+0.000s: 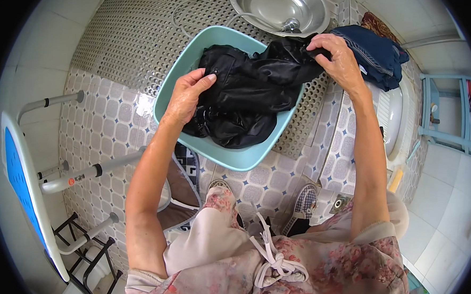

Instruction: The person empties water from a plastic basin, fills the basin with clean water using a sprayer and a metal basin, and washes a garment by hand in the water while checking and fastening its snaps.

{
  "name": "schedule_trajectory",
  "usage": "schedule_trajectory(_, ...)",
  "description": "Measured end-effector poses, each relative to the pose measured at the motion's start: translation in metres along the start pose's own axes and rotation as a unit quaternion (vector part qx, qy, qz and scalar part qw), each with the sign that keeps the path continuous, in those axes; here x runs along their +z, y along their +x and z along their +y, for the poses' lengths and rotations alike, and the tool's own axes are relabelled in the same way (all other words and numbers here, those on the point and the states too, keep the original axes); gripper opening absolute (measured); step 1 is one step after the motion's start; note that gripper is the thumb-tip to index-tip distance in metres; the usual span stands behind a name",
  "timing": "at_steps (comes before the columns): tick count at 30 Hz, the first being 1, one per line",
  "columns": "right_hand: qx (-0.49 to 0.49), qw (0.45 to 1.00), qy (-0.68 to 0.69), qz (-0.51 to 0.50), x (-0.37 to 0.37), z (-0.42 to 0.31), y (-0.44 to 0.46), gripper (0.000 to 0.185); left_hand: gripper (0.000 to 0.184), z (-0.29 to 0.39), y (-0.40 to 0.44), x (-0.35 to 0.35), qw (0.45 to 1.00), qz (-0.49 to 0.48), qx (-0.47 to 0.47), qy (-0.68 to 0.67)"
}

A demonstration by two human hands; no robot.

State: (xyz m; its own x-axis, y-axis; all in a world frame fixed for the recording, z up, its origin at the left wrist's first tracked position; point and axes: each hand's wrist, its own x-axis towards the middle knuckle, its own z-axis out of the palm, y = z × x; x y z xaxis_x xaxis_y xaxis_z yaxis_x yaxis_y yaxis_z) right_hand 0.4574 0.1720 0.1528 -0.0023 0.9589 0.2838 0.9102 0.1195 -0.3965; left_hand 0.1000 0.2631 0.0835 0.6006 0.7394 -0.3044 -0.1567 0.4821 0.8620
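A wet, shiny black garment [260,84] lies bunched in a light turquoise plastic basin [235,160]. Near its left end, by a small button, my left hand [186,94] pinches the cloth between thumb and fingers. My right hand [336,59] grips the garment's far right end, lifted over the basin's right rim. Between the two hands the fabric stretches across the basin, with more of it heaped below. Whether the black heap is one garment or more I cannot tell.
A steel bowl [277,8] with a shower head [291,25] stands beyond the basin. Folded dark blue clothes [373,53] lie at right above a white squat toilet [402,118]. A blue-topped shower chair [23,181] and a black metal rack [88,262] stand at left.
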Motion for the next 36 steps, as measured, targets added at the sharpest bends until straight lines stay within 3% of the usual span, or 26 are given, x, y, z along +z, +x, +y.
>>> schedule_trajectory(2,-0.045,0.999,0.022,0.016,-0.003,-0.001,-0.001,0.026,0.020,0.004,-0.001,0.001,1.000,0.013,0.015,0.021)
schedule_trajectory(5,0.004,0.999,0.047,-0.009,-0.012,-0.007,-0.004,0.026,0.020,0.005,0.000,0.008,0.999,0.025,0.036,0.020)
schedule_trajectory(12,-0.152,0.981,0.109,0.049,-0.025,-0.051,0.009,0.034,0.015,0.024,0.006,0.025,0.994,0.053,0.090,0.031)
schedule_trajectory(17,-0.221,0.951,0.215,-0.012,0.005,-0.099,0.015,0.032,0.017,0.044,0.001,0.062,0.995,0.025,0.091,0.020)
schedule_trajectory(20,-0.174,0.959,0.221,0.041,0.028,-0.112,0.018,0.030,0.016,0.039,0.001,0.064,0.992,-0.004,0.104,0.066)
schedule_trajectory(27,-0.166,0.961,0.194,0.107,0.040,-0.112,0.015,0.030,0.020,0.041,-0.005,0.060,0.969,0.016,0.125,0.211)
schedule_trajectory(30,-0.122,0.959,0.218,0.132,0.045,-0.112,0.006,0.032,0.022,0.039,-0.010,0.063,0.965,-0.004,0.149,0.215)
schedule_trajectory(36,-0.198,0.937,0.216,0.189,0.051,-0.107,0.000,0.037,0.023,0.044,-0.017,0.070,0.890,0.000,0.294,0.348)
